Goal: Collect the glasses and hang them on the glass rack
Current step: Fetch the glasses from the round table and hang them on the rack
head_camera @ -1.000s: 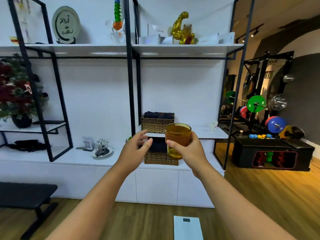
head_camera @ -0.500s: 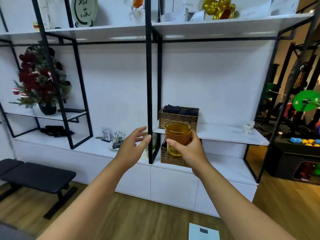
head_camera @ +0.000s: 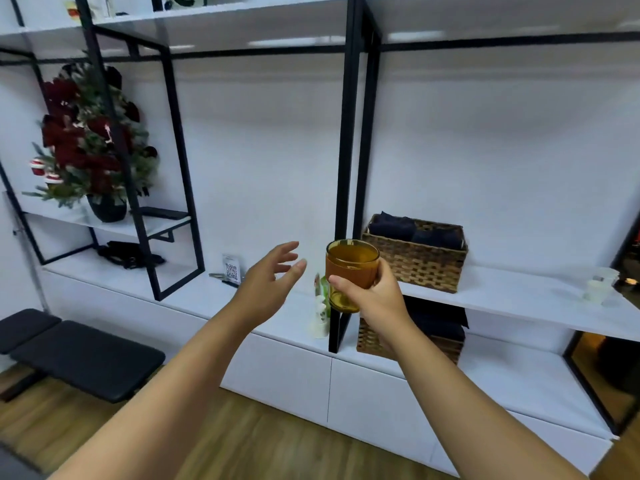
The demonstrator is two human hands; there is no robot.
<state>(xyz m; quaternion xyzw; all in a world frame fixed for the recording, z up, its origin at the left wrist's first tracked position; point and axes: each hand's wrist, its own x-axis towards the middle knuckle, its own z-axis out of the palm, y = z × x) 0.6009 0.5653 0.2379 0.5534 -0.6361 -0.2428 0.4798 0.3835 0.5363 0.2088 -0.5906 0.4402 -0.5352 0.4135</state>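
An amber glass (head_camera: 350,268) stands upright in my right hand (head_camera: 372,294), which grips its lower half at chest height in front of the shelving. My left hand (head_camera: 268,278) hovers a short way to the left of the glass, fingers spread, holding nothing. The glass rack that stood on the low white counter (head_camera: 194,292) is now hidden behind my left hand. Just behind the glass stands a green and white bottle (head_camera: 321,306) on the counter.
A black shelf post (head_camera: 346,161) rises right behind the glass. Wicker baskets (head_camera: 420,258) sit on the right shelf and below it. A QR sign (head_camera: 231,271) stands on the counter, a flower pot (head_camera: 104,206) on the left shelf, a black bench (head_camera: 83,358) at lower left.
The view has come closer to the shelving and swung left. Both hands keep their pose, the right one still holding the amber glass; the rack has slipped behind my left hand.
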